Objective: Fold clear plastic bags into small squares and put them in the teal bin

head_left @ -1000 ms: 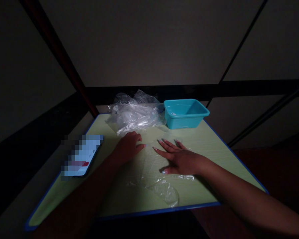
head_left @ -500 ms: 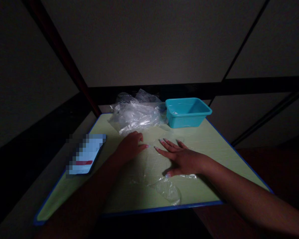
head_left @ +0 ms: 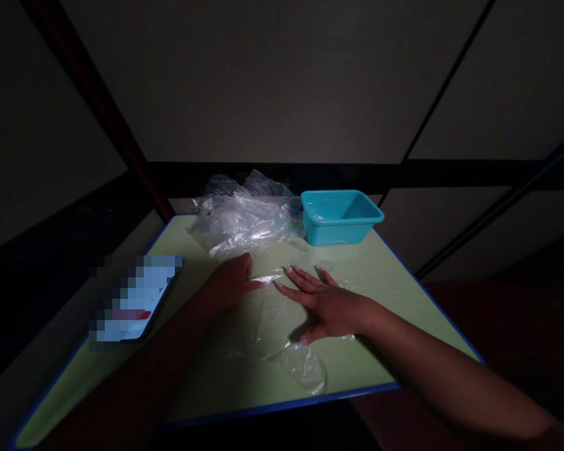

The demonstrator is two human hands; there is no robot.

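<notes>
A thin, see-through plastic glove (head_left: pixel 303 371) lies flat on the table, a rounded finger-like lobe towards the front edge. My right hand (head_left: pixel 336 307) presses on it palm down, fingers spread. To the left, my left hand (head_left: pixel 230 280) is closed in a pinch on the glove's edge, and a shiny strip of film stretches from it towards the right fingertips. Part of the glove is hidden under my right hand, and its clear outline is hard to make out against the tabletop.
A crumpled heap of clear plastic (head_left: pixel 247 219) lies at the back of the table (head_left: pixel 207 394). Right of it stands a turquoise plastic basket (head_left: pixel 341 232). A phone (head_left: pixel 143 297) with a lit screen lies at the left edge. A wall (head_left: pixel 272 88) rises behind.
My left hand has pulled slightly left, raising a taut strip of film beside the right fingertips. My right hand stays spread on the glove. The whole view has shifted a little.
</notes>
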